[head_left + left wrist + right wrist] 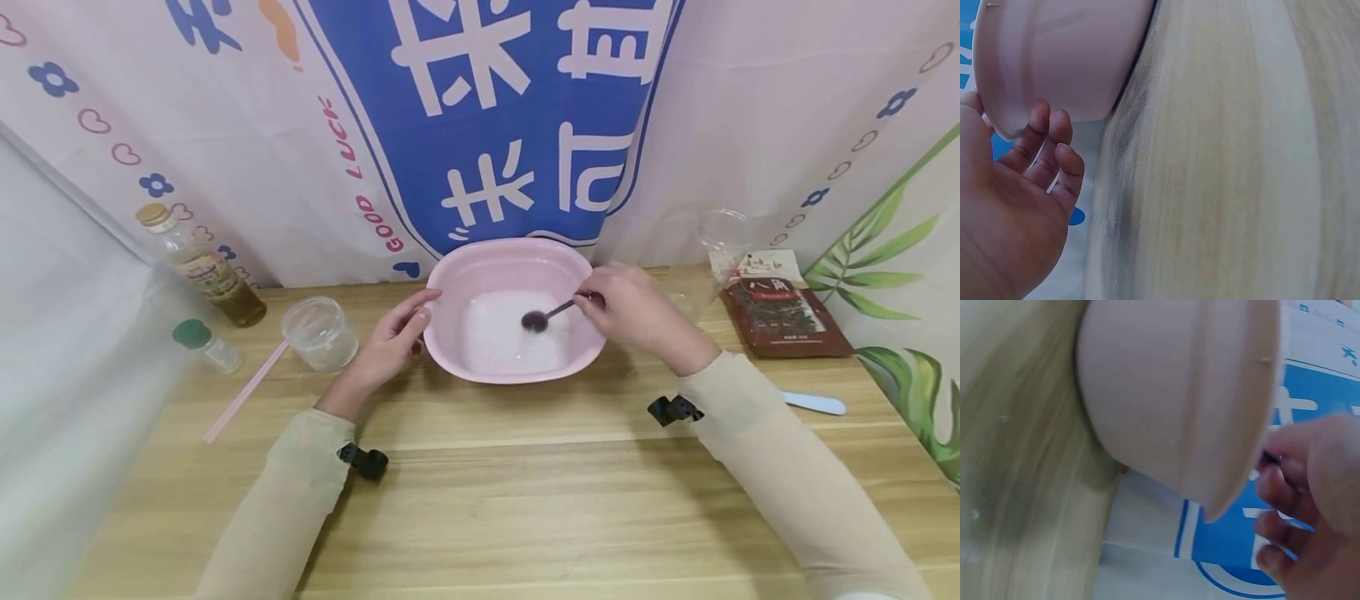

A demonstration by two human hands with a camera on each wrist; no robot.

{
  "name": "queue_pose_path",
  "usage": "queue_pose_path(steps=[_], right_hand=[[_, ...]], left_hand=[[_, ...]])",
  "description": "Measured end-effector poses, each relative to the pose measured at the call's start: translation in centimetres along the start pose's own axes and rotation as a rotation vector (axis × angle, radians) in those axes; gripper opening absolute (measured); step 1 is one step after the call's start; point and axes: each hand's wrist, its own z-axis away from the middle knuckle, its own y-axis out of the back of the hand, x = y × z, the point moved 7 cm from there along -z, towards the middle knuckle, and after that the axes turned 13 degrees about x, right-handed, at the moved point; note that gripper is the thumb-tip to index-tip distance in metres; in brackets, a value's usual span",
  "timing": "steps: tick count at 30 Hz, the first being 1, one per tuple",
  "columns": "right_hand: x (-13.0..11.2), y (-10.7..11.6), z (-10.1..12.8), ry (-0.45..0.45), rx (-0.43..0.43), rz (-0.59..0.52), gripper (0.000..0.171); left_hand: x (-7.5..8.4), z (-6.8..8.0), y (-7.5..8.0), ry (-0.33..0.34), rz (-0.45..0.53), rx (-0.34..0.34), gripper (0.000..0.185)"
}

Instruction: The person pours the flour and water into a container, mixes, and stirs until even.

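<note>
Currently, qty 1 pink basin (517,267) sits on the wood-grain table (487,500), betw. both hands. Basin: rounded-oval, smooth, flared rim; holds white contents (495,333), powder or liquid n/a to tell.

L hand (386,346): thumb and fingers clamped on the basin's L rim, bent fingers at the outer wall, slightly apart. R hand (626,304): thumb + index pinch the thin handle of qty 1 dark utensil (540,320); its round head is over the white contents, contact unclear. Other R fingers bent, loose.

L side, containers, qty 3: clear bottle (213,271) w/ amber liquid and tan cap; small clear jar (217,350) w/ green cap, contents unclear; round clear tub (322,333), whitish contents. Pink chopsticks (246,393), straight, slim, lie beside the tub; exact no. unclear.

R side: qty 1 brown printed packet (783,317), flat; qty 1 clear plastic container (723,229) behind it; qty 1 pale-blue handle (817,404), smooth, partly hidden by the R sleeve.
</note>
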Motion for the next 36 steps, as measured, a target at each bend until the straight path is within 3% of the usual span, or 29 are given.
queue_pose_path(steps=[3, 6, 10, 15, 19, 22, 27, 30, 36], right_hand=[[0.0, -0.5, -0.5, -0.029, 0.028, 0.087, 0.017], [-0.5, -1.5, -1.0, -0.047, 0.0, 0.104, 0.018], [-2.3, -3.0, -1.6, -0.01, -0.072, -0.031, 0.018], [-4.6, -3.8, -1.4, 0.136, -0.138, -0.211, 0.014], [-5.1, -3.6, -0.6, 0.192, -0.208, -0.277, 0.014], [-4.9, -2.8, -0.3, 0.179, -0.235, -0.307, 0.014], [-4.0, -1.8, -0.1, 0.124, -0.232, -0.325, 0.015], [-4.1, -2.0, -0.2, 0.139, -0.208, -0.335, 0.014], [-5.5, -3.3, -1.0, 0.225, -0.048, -0.238, 0.013]], left_hand=[[0.0, 0.0, 0.1, -0.003, -0.004, 0.0, 0.043], [0.0, 0.0, 0.1, 0.0, -0.012, -0.002, 0.043], [0.1, 0.0, 0.0, 0.002, -0.005, -0.002, 0.043], [0.2, 0.0, 0.0, -0.009, 0.014, 0.0, 0.043], [0.1, 0.0, 0.0, -0.01, 0.014, -0.004, 0.043], [0.0, 0.0, 0.1, -0.005, 0.007, -0.006, 0.043], [0.0, 0.0, 0.2, -0.006, -0.01, -0.015, 0.044], [0.0, 0.0, 0.3, -0.004, -0.011, -0.016, 0.044], [-0.1, 0.0, 0.1, 0.0, -0.004, -0.012, 0.044]])
